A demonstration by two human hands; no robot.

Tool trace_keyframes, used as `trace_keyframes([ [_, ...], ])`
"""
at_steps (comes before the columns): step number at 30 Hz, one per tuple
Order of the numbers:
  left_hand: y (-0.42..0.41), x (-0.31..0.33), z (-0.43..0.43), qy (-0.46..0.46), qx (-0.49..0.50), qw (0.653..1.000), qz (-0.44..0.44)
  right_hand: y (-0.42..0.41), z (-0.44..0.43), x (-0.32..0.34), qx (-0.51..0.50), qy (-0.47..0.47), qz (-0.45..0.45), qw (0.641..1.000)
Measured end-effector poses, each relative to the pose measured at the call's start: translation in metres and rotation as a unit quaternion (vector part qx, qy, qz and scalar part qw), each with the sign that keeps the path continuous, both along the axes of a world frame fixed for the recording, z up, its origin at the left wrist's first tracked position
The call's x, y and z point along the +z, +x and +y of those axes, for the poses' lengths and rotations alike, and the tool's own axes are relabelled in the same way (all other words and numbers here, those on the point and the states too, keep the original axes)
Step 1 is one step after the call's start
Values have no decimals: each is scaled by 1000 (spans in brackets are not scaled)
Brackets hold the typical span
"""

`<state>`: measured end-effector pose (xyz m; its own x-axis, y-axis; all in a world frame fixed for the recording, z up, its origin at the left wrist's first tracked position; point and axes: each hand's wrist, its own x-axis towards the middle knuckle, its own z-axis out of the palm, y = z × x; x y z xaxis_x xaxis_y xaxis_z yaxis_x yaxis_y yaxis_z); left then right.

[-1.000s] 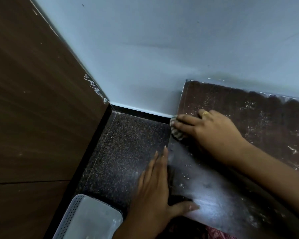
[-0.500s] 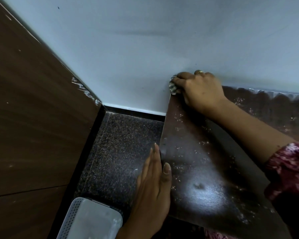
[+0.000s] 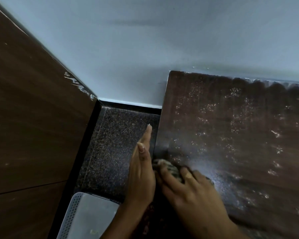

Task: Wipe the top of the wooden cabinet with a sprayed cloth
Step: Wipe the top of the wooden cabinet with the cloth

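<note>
No readable writing or label can be made out. The cloth point(image 3: 169, 169) is pressed under the spread fingers of the right hand point(image 3: 192, 190) at the near left edge of the wooden cabinet top point(image 3: 231, 135). The left hand point(image 3: 141, 171) is held flat and open, fingers together, against that edge, touching the right hand. Beyond and to the right of the hands, the speckled cabinet top lies open up to the wall point(image 3: 162, 40). Left of the hands, dark floor point(image 3: 117, 144) and a white perforated basket point(image 3: 86, 216) are seen.

Bare cabinet top point(image 3: 231, 135), wall point(image 3: 162, 40) behind.
</note>
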<state>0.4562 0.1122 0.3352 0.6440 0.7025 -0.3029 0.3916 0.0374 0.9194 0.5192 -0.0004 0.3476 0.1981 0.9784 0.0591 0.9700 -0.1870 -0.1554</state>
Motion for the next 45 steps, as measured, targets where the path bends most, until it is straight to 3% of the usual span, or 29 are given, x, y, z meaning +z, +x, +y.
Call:
trace_keyframes([
  [3,4,-2,-7,43,1,999,2,-6,-21,-4,30,33,-12,999],
  [8,12,-8,-18,58,-6,998,-12,21,-23,4,47,-4,-5,999],
  [14,19,-15,-35,137,-19,990,8,89,38,6,-35,-72,-64,995],
  [23,18,-20,-35,179,-31,983,6,183,113,-5,-186,-20,-30,982],
  [28,17,-16,-35,103,-11,994,-31,156,91,-3,-205,-20,-25,978],
  [33,16,-14,-29,19,11,999,-45,73,32,2,-131,-47,-17,990],
  [39,16,-13,-31,79,-30,996,-26,-9,-30,3,-63,-53,55,995],
  [42,17,-14,-31,76,-35,996,-27,-14,-51,3,-49,-29,60,997],
  [45,16,-16,-32,138,-51,989,-26,3,-56,9,-48,-35,41,997],
])
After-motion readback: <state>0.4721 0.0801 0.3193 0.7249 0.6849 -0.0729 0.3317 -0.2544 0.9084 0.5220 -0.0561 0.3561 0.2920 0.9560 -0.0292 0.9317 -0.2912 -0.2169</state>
